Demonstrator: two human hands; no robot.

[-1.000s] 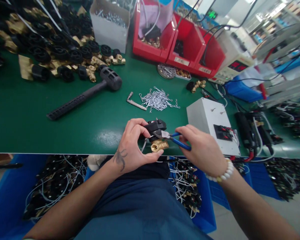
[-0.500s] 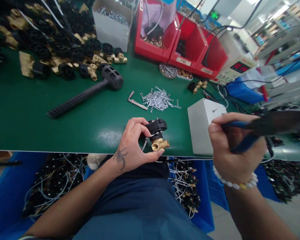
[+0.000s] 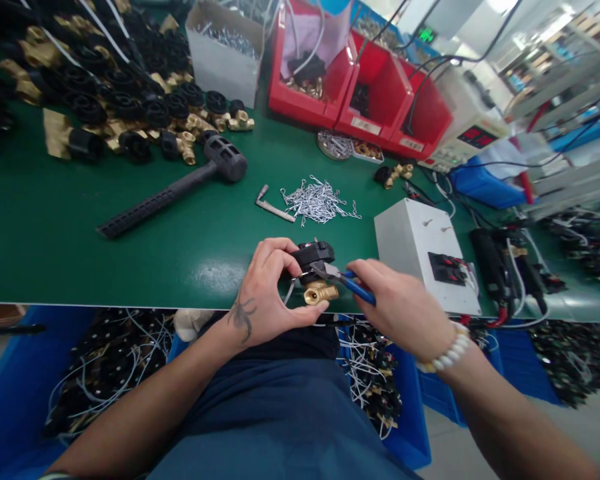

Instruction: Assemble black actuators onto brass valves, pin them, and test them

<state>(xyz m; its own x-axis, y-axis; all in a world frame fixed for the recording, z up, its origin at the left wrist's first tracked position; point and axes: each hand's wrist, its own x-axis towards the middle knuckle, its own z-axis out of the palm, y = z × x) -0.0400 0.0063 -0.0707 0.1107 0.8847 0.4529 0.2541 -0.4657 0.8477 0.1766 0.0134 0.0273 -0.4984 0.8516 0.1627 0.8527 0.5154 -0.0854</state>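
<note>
Near the front edge of the green bench, my left hand (image 3: 273, 283) grips a brass valve (image 3: 321, 292) with a black plastic head (image 3: 314, 253). A thin metal pin shows by my left fingertips, at the neck between the brass and the black part. My right hand (image 3: 400, 303) is closed around blue-handled pliers (image 3: 353, 283). The jaws of the pliers reach the valve's neck from the right; whether they bite on the pin I cannot tell. Behind the valve lies a pile of metal clip pins (image 3: 317, 200), beside a small bent metal piece (image 3: 275, 205).
A black mallet (image 3: 175, 193) lies left, before a heap of brass valves (image 3: 130, 120). Red bins (image 3: 350, 127) and a white box of pins (image 3: 223, 73) stand behind. A grey switch box (image 3: 405, 247) is right. Blue crates (image 3: 10, 393) sit below the bench edge.
My right hand has come left and down from above the grey box, turning the pliers so their jaws now meet the valve's neck. My left hand and the valve have barely moved.
</note>
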